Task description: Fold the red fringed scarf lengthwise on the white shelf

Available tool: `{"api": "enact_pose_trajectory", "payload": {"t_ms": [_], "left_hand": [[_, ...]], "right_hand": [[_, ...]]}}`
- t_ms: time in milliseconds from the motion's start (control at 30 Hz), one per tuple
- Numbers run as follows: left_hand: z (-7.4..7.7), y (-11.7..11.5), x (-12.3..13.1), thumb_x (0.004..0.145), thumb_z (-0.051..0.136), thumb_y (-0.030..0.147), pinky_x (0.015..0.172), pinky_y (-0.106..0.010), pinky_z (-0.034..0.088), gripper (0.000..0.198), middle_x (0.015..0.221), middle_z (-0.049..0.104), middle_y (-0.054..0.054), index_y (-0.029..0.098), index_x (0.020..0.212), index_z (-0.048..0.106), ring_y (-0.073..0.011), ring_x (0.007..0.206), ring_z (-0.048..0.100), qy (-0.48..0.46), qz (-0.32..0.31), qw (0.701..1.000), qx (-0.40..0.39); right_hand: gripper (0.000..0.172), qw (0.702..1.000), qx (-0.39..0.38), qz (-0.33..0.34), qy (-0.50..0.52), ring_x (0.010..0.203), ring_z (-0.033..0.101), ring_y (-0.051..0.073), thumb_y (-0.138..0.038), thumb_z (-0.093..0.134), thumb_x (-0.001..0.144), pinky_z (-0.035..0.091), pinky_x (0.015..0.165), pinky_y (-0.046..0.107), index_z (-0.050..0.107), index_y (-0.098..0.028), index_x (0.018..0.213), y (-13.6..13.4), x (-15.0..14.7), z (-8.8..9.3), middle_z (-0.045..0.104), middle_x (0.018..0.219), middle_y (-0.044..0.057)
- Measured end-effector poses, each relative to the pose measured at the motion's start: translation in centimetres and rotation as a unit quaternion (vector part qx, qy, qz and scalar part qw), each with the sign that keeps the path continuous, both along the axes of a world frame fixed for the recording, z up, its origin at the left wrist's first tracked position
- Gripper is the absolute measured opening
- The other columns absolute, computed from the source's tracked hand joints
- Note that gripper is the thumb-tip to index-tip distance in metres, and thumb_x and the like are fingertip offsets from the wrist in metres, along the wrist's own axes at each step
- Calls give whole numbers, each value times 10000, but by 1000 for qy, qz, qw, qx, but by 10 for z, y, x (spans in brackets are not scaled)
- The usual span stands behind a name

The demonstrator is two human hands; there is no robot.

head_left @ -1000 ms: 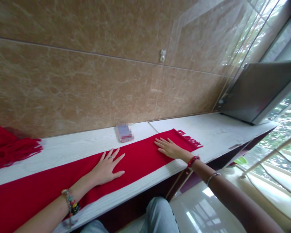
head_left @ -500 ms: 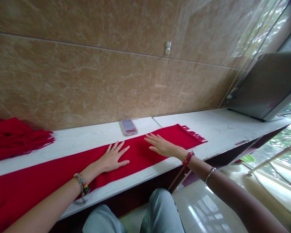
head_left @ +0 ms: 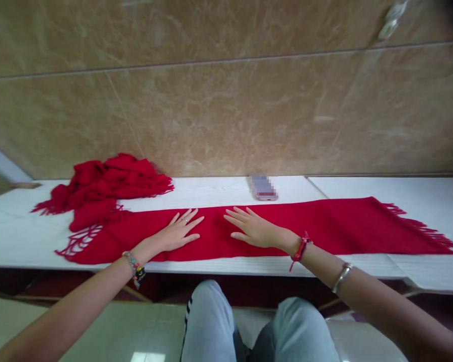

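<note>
A long red scarf [head_left: 324, 226] with fringed ends lies flat along a white wood-grain counter. My left hand [head_left: 177, 234] rests palm down on it, left of the middle, fingers spread and a ring on one of them. To its right, my right hand [head_left: 253, 229] is also palm down on the scarf with fingers stretched out. A gap of red cloth shows between the two hands. At the left, a crumpled heap of red fringed cloth [head_left: 113, 178] sits against the wall and touches the scarf's left end.
A phone [head_left: 263, 188], partly pixelated, lies behind the scarf near the wall. The white counter [head_left: 15, 236] runs along a brown marbled tile wall [head_left: 219, 115]. A small white figure [head_left: 392, 20] is fixed on the wall at upper right. My knees [head_left: 211, 322] are below the counter's front edge.
My view has swung left, bringing the whole red heap and the scarf's left end into sight. Both hands stay flat on the scarf, about the same distance apart in the picture.
</note>
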State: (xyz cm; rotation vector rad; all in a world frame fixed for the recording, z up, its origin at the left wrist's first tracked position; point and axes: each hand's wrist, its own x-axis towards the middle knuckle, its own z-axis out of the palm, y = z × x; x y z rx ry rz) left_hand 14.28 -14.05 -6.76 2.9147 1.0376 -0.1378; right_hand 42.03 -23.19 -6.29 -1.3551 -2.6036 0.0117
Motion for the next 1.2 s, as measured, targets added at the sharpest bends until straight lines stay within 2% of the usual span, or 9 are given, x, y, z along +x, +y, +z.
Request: {"api": "enact_pose_trajectory", "payload": {"t_ms": [167,267,433,600,733,833,900,967,1200], "left_hand": [[-1,22,-53,908,276,454,1058,-393,115,496,1451,163,-20,307,1372,179,-181,1324,105,-12,-45,999,7],[1,37,-89,907,287,441,1054,-350,162,491,1440,207,-32,280,1366,225,-179,1309,175,-25,-20,999,24],[14,48,-147,893,321,418,1033,-328,230,449,1368,359,-61,221,1287,411,-193,1230,341,-29,37,996,75],[23,47,-190,861,364,387,999,-335,290,423,1229,504,-81,174,1198,504,-204,1145,427,-63,142,982,109],[22,47,-204,788,458,285,956,-341,326,431,1172,535,-112,138,1190,504,-225,1091,465,-103,212,969,70],[21,50,-207,727,519,243,785,-296,431,491,934,627,-76,132,1204,486,-199,855,571,-130,245,960,38],[23,54,-207,689,558,240,641,-249,447,456,733,625,-21,136,1133,543,-162,652,572,-132,245,960,20],[28,58,-207,672,572,236,597,-231,437,359,667,605,1,141,1017,604,-143,589,551,-147,233,961,7],[57,69,-219,736,496,300,793,-291,427,188,897,586,-47,149,827,562,-174,849,550,-269,204,941,23]], "right_hand": [[520,1000,-28,6,-4,1300,188,244,-457,242,905,177,1032,506,255,-215,1365,8,-8,-24,258,1416,61],[520,1000,-29,8,3,1302,182,230,-457,244,904,173,1037,494,261,-214,1363,8,-3,-29,254,1416,65],[508,999,-50,-9,15,1287,231,248,-428,328,885,196,1034,498,348,-179,1328,11,-9,-24,314,1391,92],[443,998,-20,43,46,1228,353,232,-333,418,855,300,1019,379,480,-114,1235,35,-65,-5,428,1315,133],[450,992,7,110,69,1189,403,232,-304,443,844,329,1003,356,463,-103,1246,63,-127,-2,451,1292,141],[433,990,8,110,83,1160,435,237,-278,450,840,344,988,356,478,-86,1227,82,-155,-13,483,1257,153],[397,990,3,96,105,1127,465,224,-257,451,839,355,975,339,505,-84,1193,92,-161,-21,521,1214,146],[355,989,4,71,130,1077,498,207,-229,456,836,374,950,319,532,-89,1153,98,-159,-27,557,1158,136],[156,994,1,-27,102,850,552,190,-152,459,820,424,789,300,611,-138,851,108,-142,-24,600,874,98]]}}
